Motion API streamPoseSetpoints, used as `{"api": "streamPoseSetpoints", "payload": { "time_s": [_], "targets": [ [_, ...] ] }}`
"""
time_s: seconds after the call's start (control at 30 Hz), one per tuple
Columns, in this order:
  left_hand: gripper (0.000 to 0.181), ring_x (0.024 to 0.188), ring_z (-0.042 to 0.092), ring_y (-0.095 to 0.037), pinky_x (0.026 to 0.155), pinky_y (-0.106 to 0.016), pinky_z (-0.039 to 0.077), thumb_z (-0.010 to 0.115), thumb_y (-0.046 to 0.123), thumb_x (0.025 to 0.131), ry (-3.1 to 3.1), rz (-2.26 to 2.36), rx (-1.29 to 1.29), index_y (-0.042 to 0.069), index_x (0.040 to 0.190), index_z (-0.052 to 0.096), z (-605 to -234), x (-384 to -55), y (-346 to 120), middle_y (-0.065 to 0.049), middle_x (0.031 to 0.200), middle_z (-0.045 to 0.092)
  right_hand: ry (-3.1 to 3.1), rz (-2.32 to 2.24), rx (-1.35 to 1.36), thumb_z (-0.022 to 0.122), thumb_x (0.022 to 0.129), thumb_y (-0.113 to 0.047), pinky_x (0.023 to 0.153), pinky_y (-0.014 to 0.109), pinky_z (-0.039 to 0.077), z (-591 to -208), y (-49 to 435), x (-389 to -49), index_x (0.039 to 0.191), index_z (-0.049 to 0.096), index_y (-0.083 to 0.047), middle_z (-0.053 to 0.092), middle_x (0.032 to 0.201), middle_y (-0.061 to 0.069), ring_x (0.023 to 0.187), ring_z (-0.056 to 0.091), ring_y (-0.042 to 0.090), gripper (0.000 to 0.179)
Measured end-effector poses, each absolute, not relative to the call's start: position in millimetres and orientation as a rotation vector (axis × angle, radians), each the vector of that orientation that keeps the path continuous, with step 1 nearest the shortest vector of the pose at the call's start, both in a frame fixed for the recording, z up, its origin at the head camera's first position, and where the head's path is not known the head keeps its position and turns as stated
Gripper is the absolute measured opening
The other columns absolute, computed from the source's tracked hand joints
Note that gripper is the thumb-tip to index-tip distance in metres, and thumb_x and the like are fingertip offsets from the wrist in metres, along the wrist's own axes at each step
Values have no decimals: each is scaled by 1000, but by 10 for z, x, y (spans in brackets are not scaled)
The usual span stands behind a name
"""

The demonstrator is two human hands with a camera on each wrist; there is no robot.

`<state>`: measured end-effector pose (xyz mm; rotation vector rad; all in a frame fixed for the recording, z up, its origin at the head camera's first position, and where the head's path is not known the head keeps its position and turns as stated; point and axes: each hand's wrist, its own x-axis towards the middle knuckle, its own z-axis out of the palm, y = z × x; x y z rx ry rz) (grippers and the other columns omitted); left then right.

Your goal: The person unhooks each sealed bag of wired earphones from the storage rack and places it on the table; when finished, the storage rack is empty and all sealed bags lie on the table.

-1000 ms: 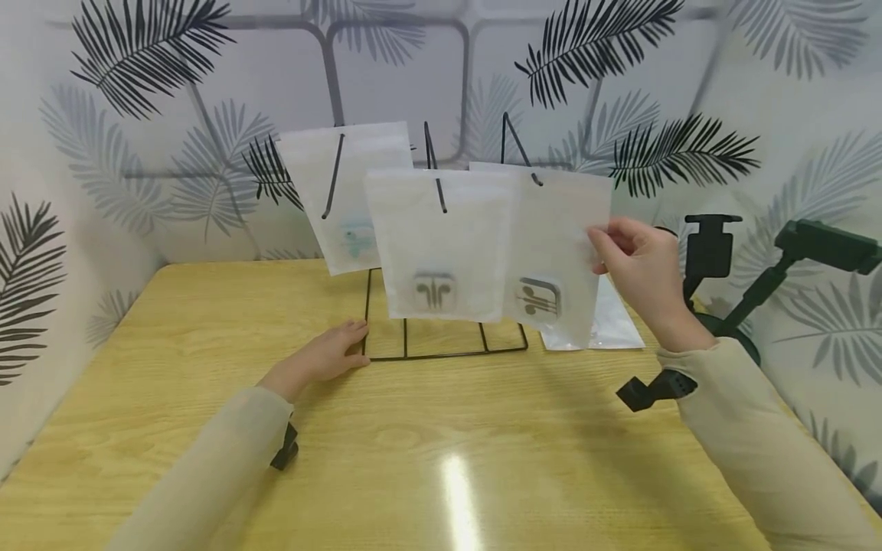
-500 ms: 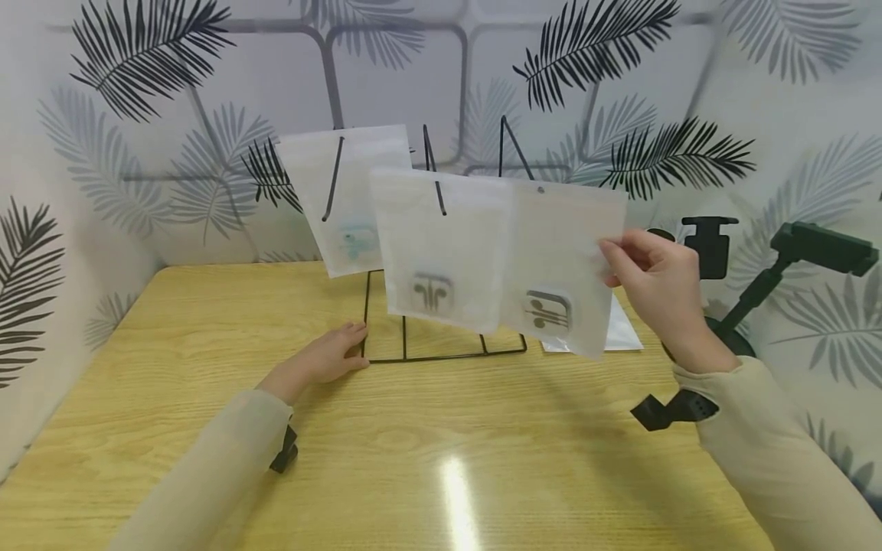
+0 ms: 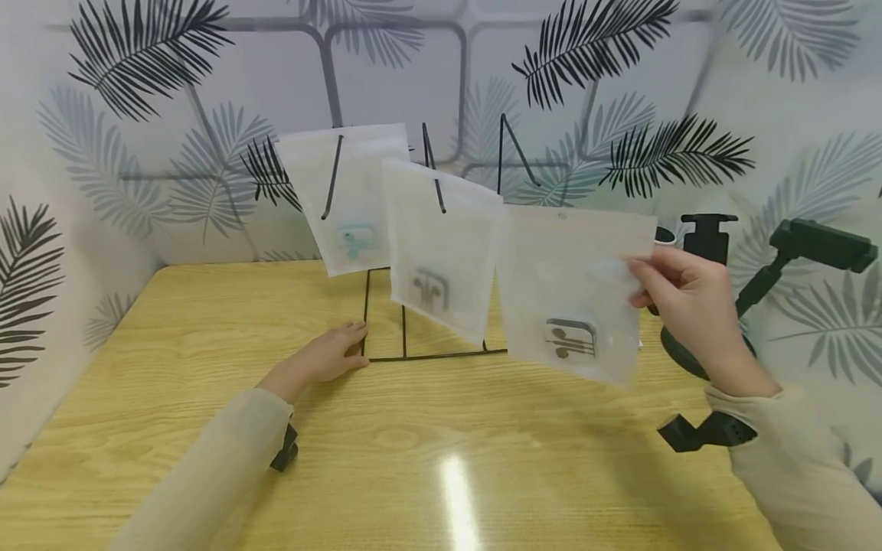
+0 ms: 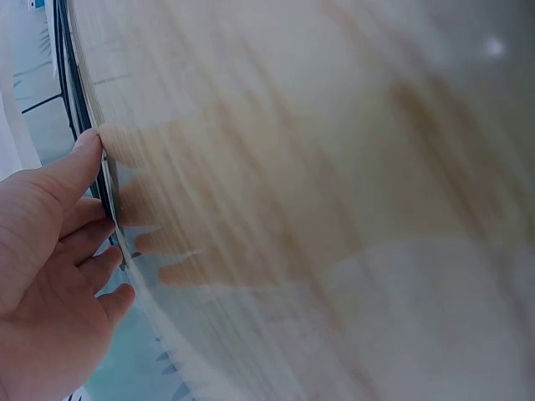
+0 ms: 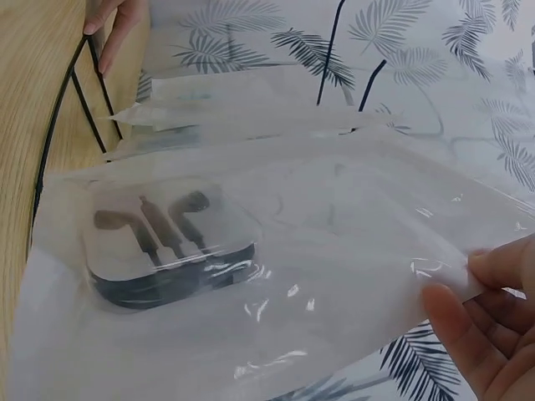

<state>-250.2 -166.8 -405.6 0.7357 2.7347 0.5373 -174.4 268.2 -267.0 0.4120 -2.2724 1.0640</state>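
Note:
In the head view, my right hand point(image 3: 699, 314) pinches the right side edge of a translucent zip bag point(image 3: 572, 260). White boxed earphones with a dark rim point(image 5: 167, 242) show through it in the right wrist view. The bag's punched hole is off the right hook point(image 3: 520, 149), below and right of its tip. Another earphone bag point(image 3: 441, 237) hangs tilted on the middle hook, close to the held bag's left edge. On the left hook is a bag point(image 3: 351, 184) with something light blue inside. My left hand point(image 3: 327, 352) touches the black wire rack's base point(image 3: 427, 357) with relaxed fingers.
The rack stands at the back of a wooden table point(image 3: 344, 459), near a leaf-patterned backdrop point(image 3: 276, 76). At the right is a dark stand with a jointed arm point(image 3: 772, 268). A flat bag behind the held one is nearly hidden.
My right hand has moved right and down, bringing the right bag off the hook's tip. The middle bag has swung and tilted. My left hand stays at the rack's base.

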Motion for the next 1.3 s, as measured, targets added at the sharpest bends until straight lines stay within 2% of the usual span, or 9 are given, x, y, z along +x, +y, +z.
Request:
{"api": "streamPoseSetpoints", "payload": {
  "time_s": [0.17,0.4,0.57,0.67,0.8,0.9,1.03,1.17,1.3],
  "targets": [
    [64,135,13,-39,107,-51,16,54,23,95,2730,543,713,-6,142,24,-4051,-2504,-1663,-24,147,19,-2349,1238,390,61,88,-3,52,19,51,-2715,2875,-1714,93,66,10,65,68,-3,50,61,11,14],
    [64,134,13,-39,107,-51,16,54,24,94,2725,536,716,-6,142,24,-4076,-2510,-1671,-24,147,20,-2502,1417,276,60,91,-14,57,26,54,-2862,3088,-1639,95,65,6,65,74,3,56,62,20,21],
    [64,134,14,-40,106,-51,17,55,23,94,2733,532,730,-7,141,25,-4067,-2503,-1674,-25,146,21,-2603,1592,308,58,92,-14,61,24,54,-3002,3207,-1597,95,67,-6,64,81,1,62,62,19,12],
    [64,134,14,-40,106,-51,17,55,23,94,2737,529,735,-8,141,26,-4047,-2498,-1666,-25,146,21,-2576,1762,325,57,92,-9,57,26,54,-3090,3272,-1583,92,70,-13,64,80,0,60,61,17,13],
    [63,134,13,-40,107,-51,16,54,23,94,2726,536,722,-8,141,25,-4020,-2487,-1652,-25,146,20,-2483,2013,346,55,91,0,53,26,53,-3199,3391,-1572,88,71,-14,63,78,2,58,60,14,21],
    [63,134,13,-40,107,-51,15,54,22,94,2724,536,720,-8,141,25,-4012,-2481,-1643,-25,146,20,-2554,2023,299,54,92,0,53,26,53,-3263,3504,-1564,87,70,-14,63,77,2,59,59,13,22],
    [63,134,13,-40,106,-51,16,55,22,94,2729,537,731,-8,140,26,-4027,-2489,-1636,-25,146,21,-2822,1786,146,57,93,-10,57,29,54,-3339,3664,-1564,94,65,-5,62,77,3,61,59,15,10],
    [64,134,13,-39,106,-51,17,55,24,94,2730,520,727,-7,141,25,-4066,-2521,-1648,-24,147,20,-3012,1607,-36,60,91,-23,63,30,54,-3447,3790,-1601,109,54,12,58,77,6,64,59,18,39],
    [65,134,14,-40,106,-52,17,55,24,94,2730,511,731,-7,142,24,-4084,-2538,-1652,-24,147,20,-3137,1503,-112,61,90,-30,65,30,54,-3593,3869,-1648,116,49,14,55,75,6,66,60,21,53]
  ]
}}
